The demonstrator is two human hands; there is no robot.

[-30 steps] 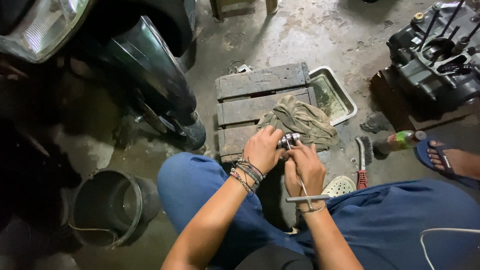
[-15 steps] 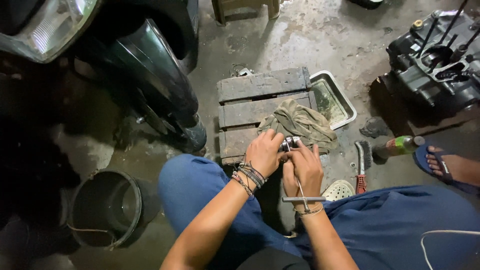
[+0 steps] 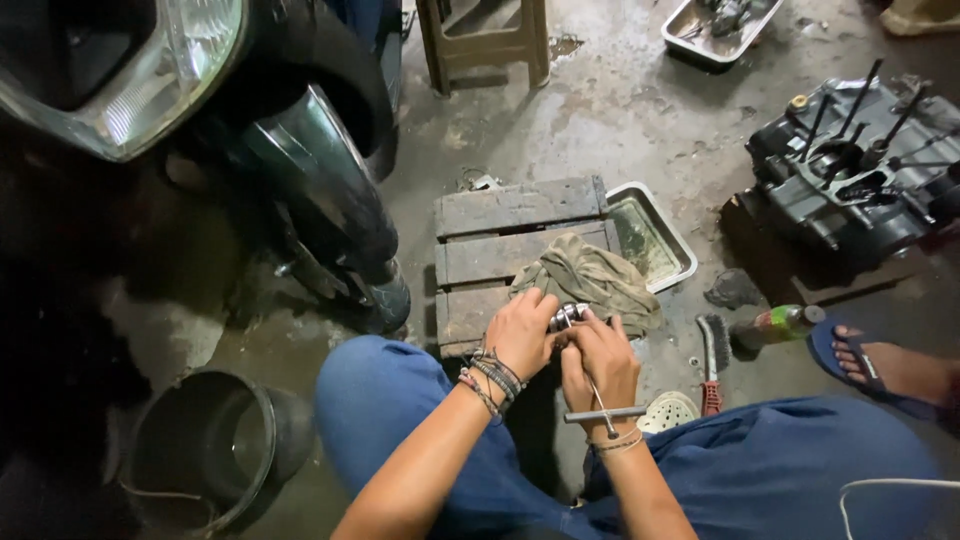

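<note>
My left hand [image 3: 520, 335] grips a small shiny metal part [image 3: 566, 318] held just above a wooden pallet board [image 3: 500, 235]. My right hand [image 3: 598, 362] closes on a metal T-handle wrench [image 3: 604, 412] whose shaft runs up to the metal part. Both hands are pressed together between my knees in blue trousers [image 3: 420, 440]. A crumpled olive rag [image 3: 590, 275] lies on the pallet just beyond the hands.
A scooter front with headlight [image 3: 120, 80] and wheel [image 3: 330, 220] stands at left. A dark bucket [image 3: 205, 450] sits lower left. A metal tray [image 3: 650, 235], wire brush [image 3: 712, 360], bottle [image 3: 780, 325], engine case [image 3: 860, 180], stool [image 3: 485, 40] and another person's sandalled foot [image 3: 880, 370] lie around.
The view has shifted slightly; my hands stay together on the metal part and wrench, with only small turning movement.
</note>
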